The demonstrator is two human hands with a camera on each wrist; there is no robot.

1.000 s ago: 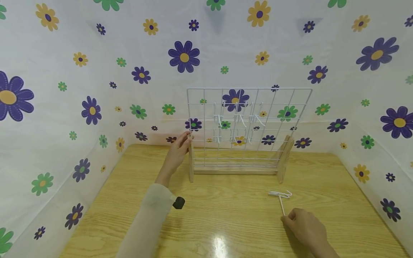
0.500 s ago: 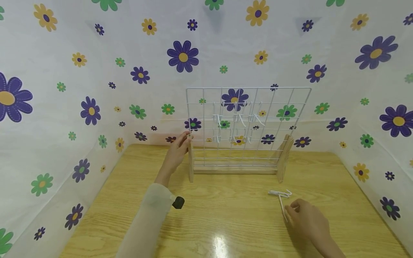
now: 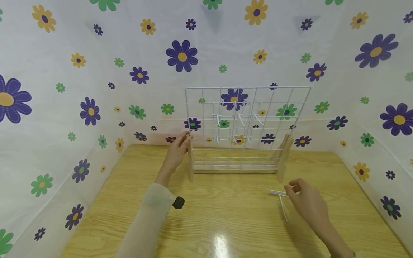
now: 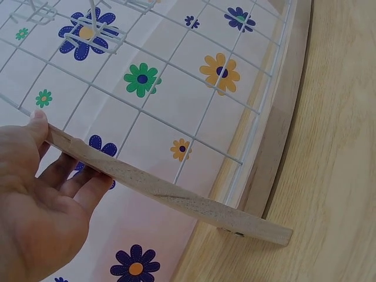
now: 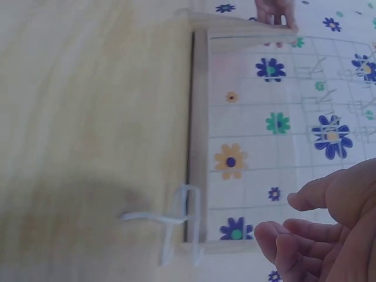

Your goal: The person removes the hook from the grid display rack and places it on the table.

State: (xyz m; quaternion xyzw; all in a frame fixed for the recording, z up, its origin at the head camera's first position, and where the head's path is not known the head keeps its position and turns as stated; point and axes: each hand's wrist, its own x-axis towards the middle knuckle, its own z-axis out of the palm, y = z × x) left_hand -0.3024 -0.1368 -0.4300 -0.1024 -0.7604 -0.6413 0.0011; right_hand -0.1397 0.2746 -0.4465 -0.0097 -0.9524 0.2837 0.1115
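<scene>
A white wire grid (image 3: 248,107) stands in a wooden frame, with several white hooks (image 3: 237,118) hanging on it. My left hand (image 3: 175,152) holds the top of the left wooden upright (image 4: 170,191), thumb on one side and fingers on the other. One loose white wire hook (image 3: 282,206) lies on the table in front of the rack's right end. My right hand (image 3: 309,204) hovers over its forked end and hides part of it in the head view. In the right wrist view there is a gap between thumb and fingers, which hold nothing, and the hook (image 5: 155,218) lies apart from them.
The wooden table (image 3: 206,208) extends around the rack. Flower-printed white sheeting (image 3: 145,50) encloses it at the back and both sides. The rack's right upright (image 3: 284,157) stands just beyond the right hand. A small black object (image 3: 179,202) sits at the left cuff.
My right hand has let go of the loose hook's long arm and moved away from me, over the forked end. The left hand has stayed on the upright.
</scene>
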